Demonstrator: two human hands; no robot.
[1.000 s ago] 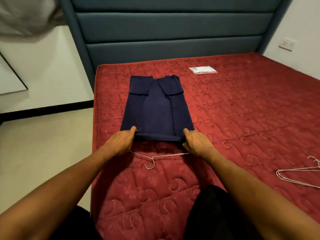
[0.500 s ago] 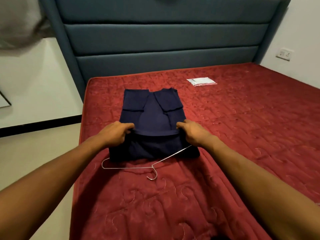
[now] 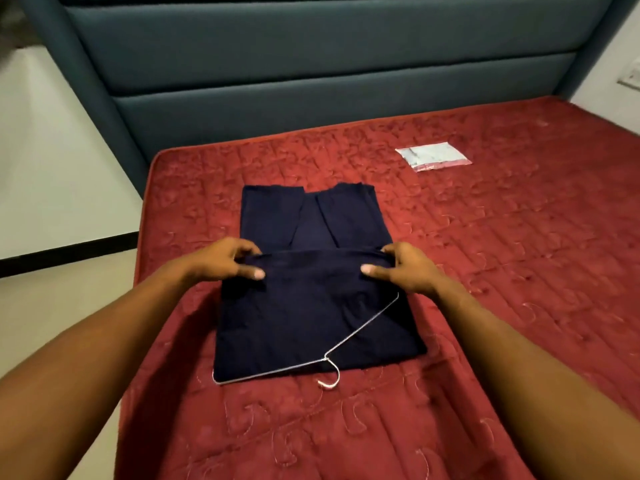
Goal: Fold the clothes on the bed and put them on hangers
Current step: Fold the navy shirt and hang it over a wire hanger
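A dark navy garment (image 3: 311, 306) lies on the red mattress (image 3: 485, 271), its near half folded up over the far half. My left hand (image 3: 225, 261) pinches the left end of the folded edge, thumb on top. At the right end of that edge, my right hand (image 3: 405, 268) pinches it the same way. A thin wire hanger (image 3: 349, 341) runs through the fold: one arm crosses the cloth towards my right hand, and the hook sits on the mattress at the near edge.
A small clear plastic packet (image 3: 433, 155) lies on the mattress at the back right. The blue padded headboard (image 3: 311, 71) stands behind. The mattress's left edge drops to a pale floor (image 3: 69, 306). A wall socket (image 3: 632, 77) is at far right.
Both hands have carried the garment's near edge away from me, over the hanger, folding the lower half onto the upper. The camera has moved closer, and the second hanger at right has left view.
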